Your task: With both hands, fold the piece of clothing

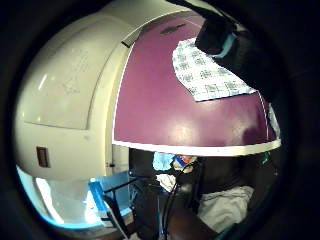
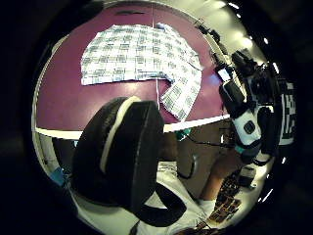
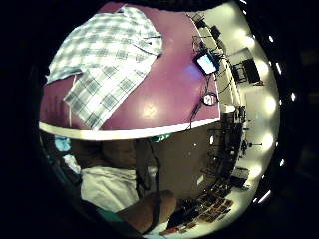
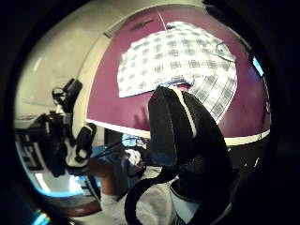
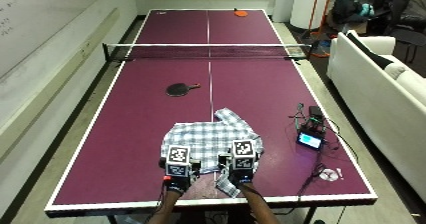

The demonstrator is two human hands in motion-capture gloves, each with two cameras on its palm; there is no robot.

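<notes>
We see a long purple table-tennis table (image 5: 133, 134) with its net (image 5: 208, 51) stretched across the middle, and we sit at its near end. A plaid shirt (image 5: 208, 136) in white and dark checks lies spread on the table near that end, mostly flat, with one sleeve (image 5: 228, 184) trailing toward the near edge. Our left hand (image 5: 177, 168) and right hand (image 5: 243, 165), both in black gloves, are raised side by side above the shirt's near hem, and the palm views look down on the cloth from above, so neither hand appears to hold it. We cannot tell how far the fingers of either hand are spread or curled. Farther up the table lie a dark paddle (image 5: 181, 89) and, beyond the net, an orange paddle (image 5: 240, 13); a small lit device (image 5: 311, 140) with cables rests near the right edge. We judge the shirt to be light, soft and limp, likely to sag and crease when lifted and to slide easily on the smooth tabletop. A sensible hold would be a pinch at two matching points, such as the shoulders or hem corners.
</notes>
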